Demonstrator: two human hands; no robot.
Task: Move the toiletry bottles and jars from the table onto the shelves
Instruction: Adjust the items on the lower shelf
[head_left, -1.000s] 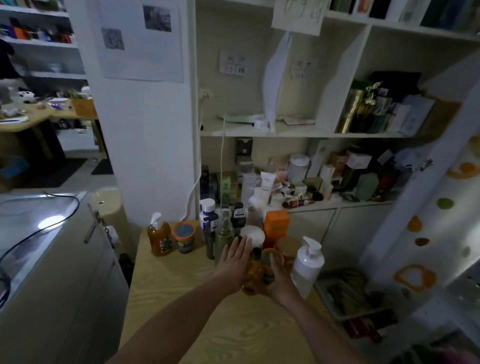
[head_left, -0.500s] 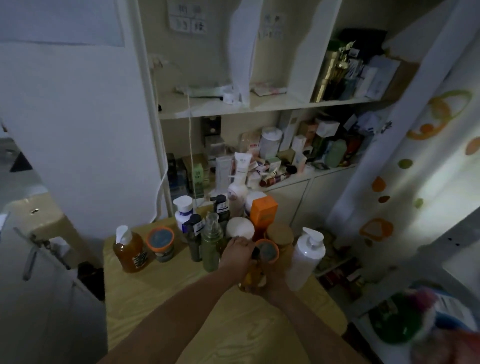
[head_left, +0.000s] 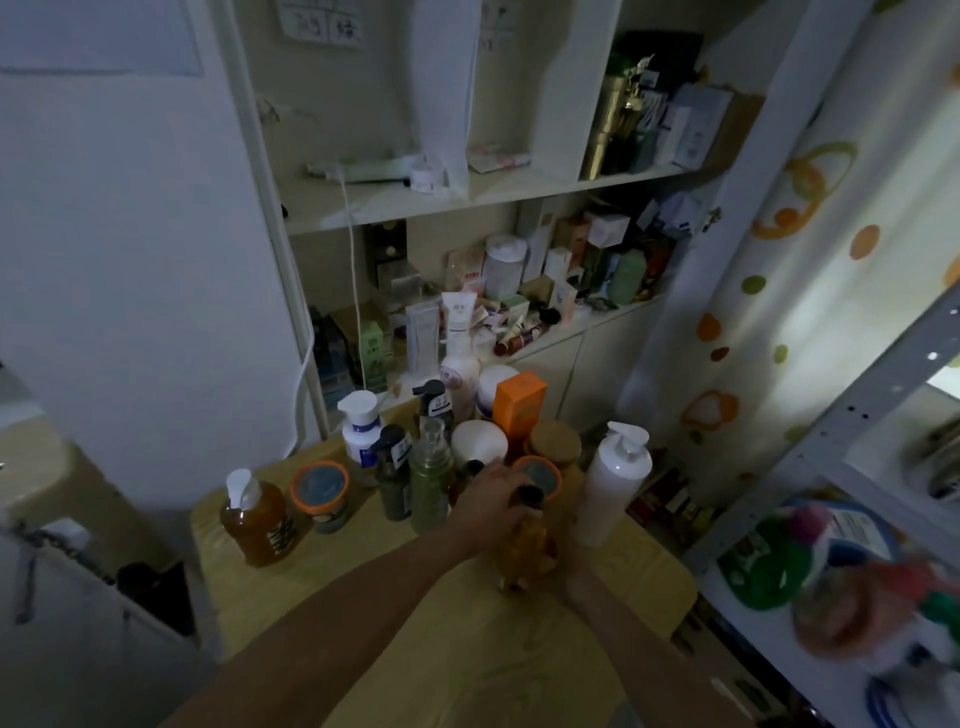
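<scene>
Many toiletry bottles and jars crowd the far end of the yellow wooden table (head_left: 467, 649). A small amber bottle (head_left: 524, 545) with a dark cap stands at the front of the group. My left hand (head_left: 491, 501) curls round its neck just under the cap. My right hand (head_left: 566, 558) holds its body from the right and is mostly hidden and dim. Close around it are a green spray bottle (head_left: 428, 478), an orange-rimmed jar (head_left: 540, 475) and a tall white pump bottle (head_left: 613, 488). Behind the table stand the white shelves (head_left: 415, 202).
An amber pump bottle (head_left: 257, 519) and another orange-rimmed jar (head_left: 319, 493) stand at the table's left. An orange box (head_left: 519, 405) stands at the back. The lower shelf (head_left: 597, 325) is packed with boxes and tubes. A metal rack (head_left: 831, 452) stands at the right.
My left hand went from flat and open beside the amber bottle to curled at its neck. My view turned right and down, closer to the shelves.
</scene>
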